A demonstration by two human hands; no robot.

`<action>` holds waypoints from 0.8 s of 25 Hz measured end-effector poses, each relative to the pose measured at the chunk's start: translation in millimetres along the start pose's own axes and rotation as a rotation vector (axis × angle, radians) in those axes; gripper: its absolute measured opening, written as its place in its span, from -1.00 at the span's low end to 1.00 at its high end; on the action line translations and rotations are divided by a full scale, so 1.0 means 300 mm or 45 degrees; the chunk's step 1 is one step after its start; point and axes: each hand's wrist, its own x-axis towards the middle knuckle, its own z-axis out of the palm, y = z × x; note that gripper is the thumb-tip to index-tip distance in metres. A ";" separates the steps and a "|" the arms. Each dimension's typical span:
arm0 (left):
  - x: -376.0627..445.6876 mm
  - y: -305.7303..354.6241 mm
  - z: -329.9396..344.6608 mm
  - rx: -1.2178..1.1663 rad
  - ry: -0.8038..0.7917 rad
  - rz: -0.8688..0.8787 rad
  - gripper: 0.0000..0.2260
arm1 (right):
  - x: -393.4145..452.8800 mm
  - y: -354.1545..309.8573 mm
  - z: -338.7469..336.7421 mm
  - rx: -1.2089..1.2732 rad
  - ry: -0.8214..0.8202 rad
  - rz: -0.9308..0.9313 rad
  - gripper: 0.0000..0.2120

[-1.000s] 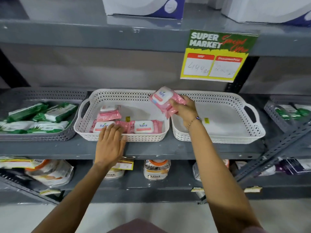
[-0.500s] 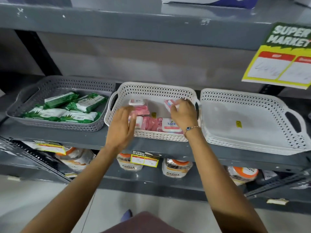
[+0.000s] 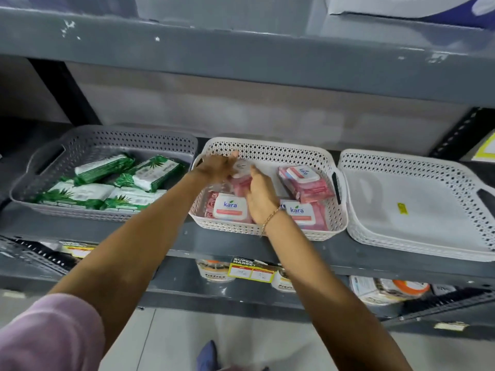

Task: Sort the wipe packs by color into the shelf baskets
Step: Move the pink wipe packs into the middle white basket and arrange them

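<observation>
On the shelf, the middle white basket point(image 3: 267, 146) holds several pink wipe packs: one at the front left point(image 3: 229, 208), one at the front right point(image 3: 302, 211) and one tilted at the back right point(image 3: 305, 183). My left hand point(image 3: 215, 168) reaches in from the left and grips a pink pack with a white lid point(image 3: 241, 170) at the back left. Resting against the same pack from the right is my right hand point(image 3: 261, 195), fingers apart and holding nothing. The grey basket point(image 3: 112, 135) on the left holds several green packs point(image 3: 152, 172).
A second white basket point(image 3: 401, 163) at the right holds only a yellow sticker point(image 3: 402, 208). The upper shelf beam point(image 3: 241, 57) hangs overhead. A price label point(image 3: 251, 271) sits on the shelf edge, with jars point(image 3: 388, 289) on the shelf below.
My right hand has let go of the pink pack it carried; that pack now lies at the basket's back right. Both hands have moved to the back-left pack. The view has swung left.
</observation>
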 end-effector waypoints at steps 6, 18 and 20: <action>-0.074 0.030 0.044 -0.053 0.298 -0.144 -0.44 | 0.082 -0.061 -0.113 -0.839 0.183 -0.031 -0.48; -0.024 0.234 0.068 -0.455 0.427 0.229 -0.58 | -0.030 -0.027 -0.262 -0.011 0.511 -0.353 -0.75; 0.032 0.310 0.084 -0.563 0.205 0.312 -0.57 | -0.030 -0.040 -0.304 -0.033 0.562 -0.260 -0.78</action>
